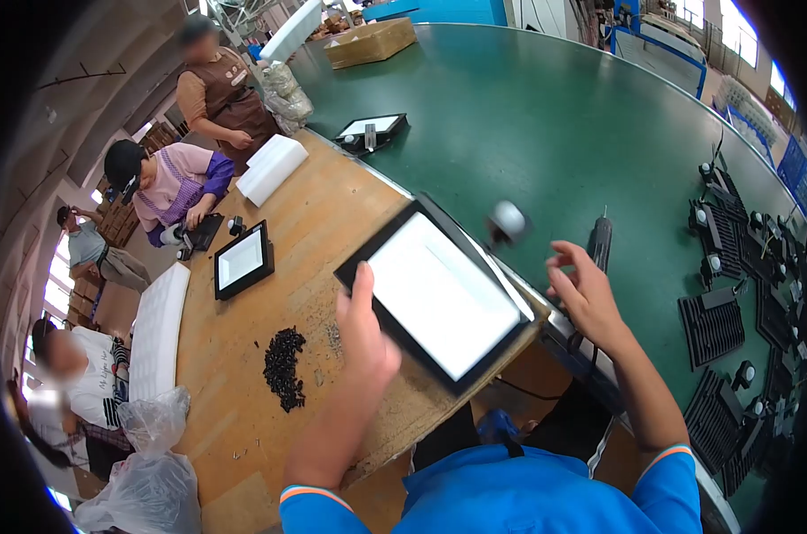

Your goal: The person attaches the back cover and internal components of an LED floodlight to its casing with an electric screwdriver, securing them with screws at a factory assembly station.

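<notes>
My left hand [368,343] grips the left edge of a black-framed panel with a bright white face [443,298], its thumb lying on the frame. The panel is tilted above the corner of the wooden table [234,392]. To its right, my right hand [581,289] is raised over the green surface with fingers curled and apart, holding nothing. An electric screwdriver [602,238] lies just beyond that hand. A blurred white dome on a dark base [508,221] is behind the panel's upper right edge. A pile of small black parts [284,369] lies left of my left hand.
Black finned housings [711,331] cover the right of the green table [510,107]. Two more panels rest at [the left panel [242,259] and the far panel [372,131]]. White foam [161,325], plastic bags [150,485] and a cardboard box [371,44] lie around. Several people are at the left.
</notes>
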{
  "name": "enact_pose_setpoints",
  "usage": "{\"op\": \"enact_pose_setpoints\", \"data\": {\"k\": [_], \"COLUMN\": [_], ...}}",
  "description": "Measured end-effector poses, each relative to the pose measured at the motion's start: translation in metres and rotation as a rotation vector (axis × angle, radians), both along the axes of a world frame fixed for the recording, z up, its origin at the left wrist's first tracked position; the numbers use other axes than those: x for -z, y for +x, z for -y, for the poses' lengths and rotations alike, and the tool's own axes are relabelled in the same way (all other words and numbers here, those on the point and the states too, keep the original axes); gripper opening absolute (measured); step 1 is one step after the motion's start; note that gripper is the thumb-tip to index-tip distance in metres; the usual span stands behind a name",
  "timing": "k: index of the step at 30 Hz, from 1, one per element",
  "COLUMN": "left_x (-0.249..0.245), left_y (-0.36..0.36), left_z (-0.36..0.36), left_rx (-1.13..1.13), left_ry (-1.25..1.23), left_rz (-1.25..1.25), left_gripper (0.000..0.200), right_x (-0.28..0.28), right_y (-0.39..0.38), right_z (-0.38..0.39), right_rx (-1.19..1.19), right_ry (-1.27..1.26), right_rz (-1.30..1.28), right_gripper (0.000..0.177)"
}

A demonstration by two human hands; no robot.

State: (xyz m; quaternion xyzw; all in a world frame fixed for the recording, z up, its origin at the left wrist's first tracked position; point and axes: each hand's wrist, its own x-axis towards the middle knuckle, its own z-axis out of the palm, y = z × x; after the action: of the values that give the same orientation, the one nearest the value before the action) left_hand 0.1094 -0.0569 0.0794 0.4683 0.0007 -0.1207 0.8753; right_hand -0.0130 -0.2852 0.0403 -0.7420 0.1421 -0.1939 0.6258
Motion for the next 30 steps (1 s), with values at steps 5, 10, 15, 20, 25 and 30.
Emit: {"op": "enact_pose_setpoints", "data": {"k": [5,10,15,20,25,30], "left_x": [0.041,0.062,0.045,0.055,0.08,0.085], "left_y": [0.096,0.168,0.205,0.262,0.317,0.368], "left_z": [0.068,0.145,0.187,0.215,0.236,0.226], "left_rx": [-0.047,-0.396,-0.525,-0.757,-0.861,-0.55], "left_ry": [-0.38,-0.366,-0.081,-0.19,-0.14,-0.339], "left_rz": [-0.167,-0.359,-0.481,-0.512,-0.445,-0.385], "left_gripper": [0.034,0.056,0.066,0.067,0.06,0.054], "right_x": [0.022,0.021,0.05,0.064,0.071,0.052], "right_y": [-0.052,-0.1,-0.114,-0.117,-0.111,-0.11], "right_z": [0.038,0.029,0.031,0.052,0.055,0.06], "right_rx": [0.056,0.321,0.384,0.422,0.476,0.363], "right_ry": [-0.525,-0.683,-0.737,-0.499,-0.563,-0.702], "right_rz": [-0.006,-0.028,-0.112,-0.234,-0.126,-0.184], "right_gripper": [0.036,0.036,0.033,0.021,0.01,0.009]}}
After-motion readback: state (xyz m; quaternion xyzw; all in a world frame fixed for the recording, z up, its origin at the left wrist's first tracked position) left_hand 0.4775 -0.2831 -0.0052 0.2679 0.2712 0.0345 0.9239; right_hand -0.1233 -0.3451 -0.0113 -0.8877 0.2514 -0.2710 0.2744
